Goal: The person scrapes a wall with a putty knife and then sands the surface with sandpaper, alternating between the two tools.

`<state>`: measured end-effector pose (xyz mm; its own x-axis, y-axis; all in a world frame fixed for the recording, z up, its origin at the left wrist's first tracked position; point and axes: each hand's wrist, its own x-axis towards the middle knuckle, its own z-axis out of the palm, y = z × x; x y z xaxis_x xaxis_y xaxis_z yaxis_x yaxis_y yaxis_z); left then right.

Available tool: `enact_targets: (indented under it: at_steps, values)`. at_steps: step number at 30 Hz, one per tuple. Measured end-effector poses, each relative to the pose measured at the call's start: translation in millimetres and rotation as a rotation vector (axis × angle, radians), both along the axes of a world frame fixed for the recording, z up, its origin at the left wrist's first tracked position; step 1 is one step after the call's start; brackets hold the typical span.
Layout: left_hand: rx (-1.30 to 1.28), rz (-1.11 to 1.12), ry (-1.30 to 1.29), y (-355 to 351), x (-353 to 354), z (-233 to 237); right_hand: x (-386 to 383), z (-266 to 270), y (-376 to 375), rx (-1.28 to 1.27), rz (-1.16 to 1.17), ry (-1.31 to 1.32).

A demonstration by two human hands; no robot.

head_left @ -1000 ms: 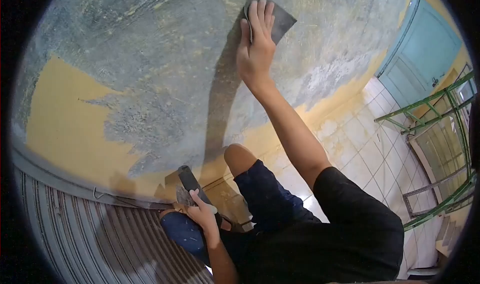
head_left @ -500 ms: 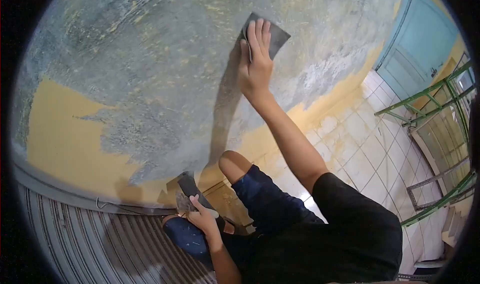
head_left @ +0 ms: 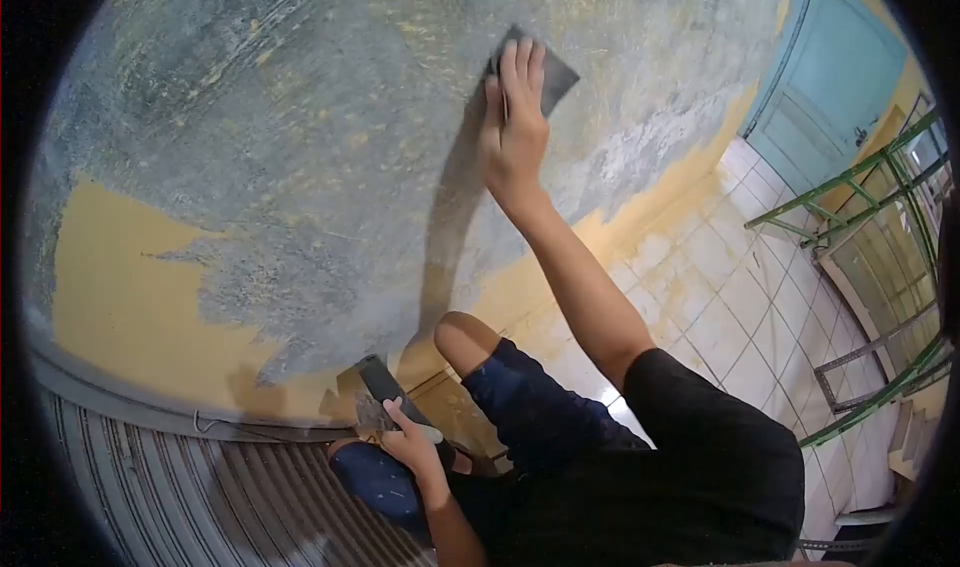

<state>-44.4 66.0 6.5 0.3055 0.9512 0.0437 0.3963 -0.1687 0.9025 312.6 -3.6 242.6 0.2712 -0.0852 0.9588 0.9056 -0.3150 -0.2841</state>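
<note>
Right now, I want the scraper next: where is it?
Head view, lower left of centre: the scraper is in the left hand, beside the bent knee, close to the wall's yellow base.

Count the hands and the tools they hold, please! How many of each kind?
Hands: 2, right hand and left hand
Sandpaper: 1, pressed on the wall by the right hand
Scraper: 1, gripped in the left hand
Total: 4

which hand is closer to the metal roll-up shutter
Left. The left hand, gripping a scraper, is low down beside the shutter. The right hand is far above it, pressing sandpaper flat on the wall.
</note>
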Motion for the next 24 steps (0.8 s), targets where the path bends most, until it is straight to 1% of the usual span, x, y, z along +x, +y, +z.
enact_targets:
  at_steps: [1,2,3,5,6,8,9,10,11,12,13,14,15,17,19,20,22,23,24]
  values:
    - [-0.004,-0.002,-0.003,-1.9,1.1,0.2,-5.2,21.5,8.6,0.046,-0.025,-0.017]
    - [0.050,0.002,-0.028,-1.4,4.1,1.4,-8.5,34.6,21.3,0.099,-0.045,-0.039]
    - [0.106,0.006,-0.052,-0.8,6.0,2.8,-17.9,27.7,34.0,0.018,-0.034,-0.116]
    - [0.103,0.012,-0.051,1.4,9.1,-3.5,-44.6,-6.4,54.2,-0.189,0.094,-0.193]
    - [0.094,0.015,-0.045,3.0,11.1,-8.3,-41.8,-21.8,47.3,-0.184,0.090,-0.202]
    - [0.074,0.002,-0.034,5.4,9.5,-15.6,-29.3,-48.6,19.1,-0.504,0.136,-0.315]
    - [0.048,-0.010,-0.022,7.1,10.3,-19.0,-13.4,-47.5,7.0,-0.435,0.069,-0.304]
    - [0.132,-0.002,-0.047,5.6,12.0,-22.7,6.7,-40.0,-5.2,-0.368,0.001,-0.289]
    - [0.134,-0.002,-0.053,5.4,12.6,-21.8,19.7,-17.1,-16.0,-0.266,-0.057,-0.230]
    - [0.094,-0.017,-0.036,3.4,13.0,-20.5,19.4,17.3,-15.0,-0.101,-0.092,-0.172]
    - [0.050,-0.035,-0.011,-0.3,9.7,-21.0,20.5,49.8,-10.2,-0.018,-0.110,-0.140]
    - [0.043,-0.041,-0.003,-1.6,6.1,-25.4,18.3,69.2,-1.3,0.065,-0.128,-0.107]
    - [0.010,-0.056,0.016,1.9,7.2,-30.5,9.5,74.6,11.7,0.063,-0.133,-0.105]
    - [-0.016,-0.068,0.029,4.5,11.2,-27.4,-12.7,77.8,40.5,-0.008,-0.110,-0.246]
    - [0.062,-0.057,-0.007,0.5,17.1,-15.7,-32.6,39.7,52.2,-0.201,0.067,-0.292]
    - [0.061,-0.062,-0.012,-0.2,20.0,-16.7,-39.6,23.7,40.1,-0.361,0.075,-0.292]
    - [0.102,0.001,-0.011,5.1,21.7,-18.1,-5.4,-0.1,4.4,-0.384,0.070,-0.301]
    - [0.108,-0.001,-0.012,6.3,20.7,-16.0,10.9,-2.2,-11.3,-0.408,0.068,-0.305]
    - [0.095,-0.008,-0.019,4.5,18.2,-13.8,24.8,7.9,-23.3,-0.284,-0.013,-0.256]
